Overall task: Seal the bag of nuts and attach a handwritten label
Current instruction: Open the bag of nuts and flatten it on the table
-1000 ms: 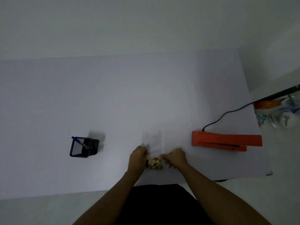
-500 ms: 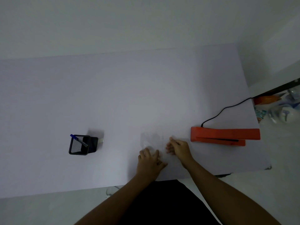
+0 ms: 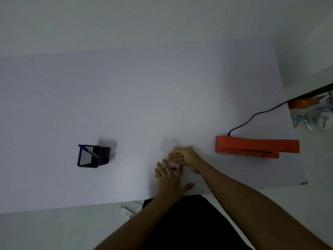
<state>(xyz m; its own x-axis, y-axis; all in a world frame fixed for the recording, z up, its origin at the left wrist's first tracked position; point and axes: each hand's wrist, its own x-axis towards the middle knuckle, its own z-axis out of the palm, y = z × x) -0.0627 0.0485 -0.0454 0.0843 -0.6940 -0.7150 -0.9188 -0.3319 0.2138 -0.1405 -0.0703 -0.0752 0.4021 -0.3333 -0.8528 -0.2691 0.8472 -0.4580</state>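
Note:
A clear plastic bag [image 3: 166, 143] lies flat on the white table [image 3: 126, 98] near its front edge, hard to make out against the surface. A few dark nuts [image 3: 174, 170] show between my fingers. My left hand [image 3: 168, 177] lies flat on the lower part of the bag, fingers spread. My right hand [image 3: 186, 156] rests just above it, fingers stretched leftward across the bag's upper part. An orange heat sealer [image 3: 255, 146] sits to the right of my hands. A blue pen [image 3: 88, 151] stands in a black mesh holder [image 3: 89, 156] at the left.
A black cord [image 3: 252, 117] runs from the sealer off the table's right edge. A small white piece [image 3: 114, 151] lies beside the pen holder. Clutter sits on the floor at the right [image 3: 311, 114]. A white power strip [image 3: 127, 212] lies below the table's front edge.
My hands went from holding the bag at its sides to pressing it flat. The left hand now covers the nuts, and the right hand has swung across the bag's upper part.

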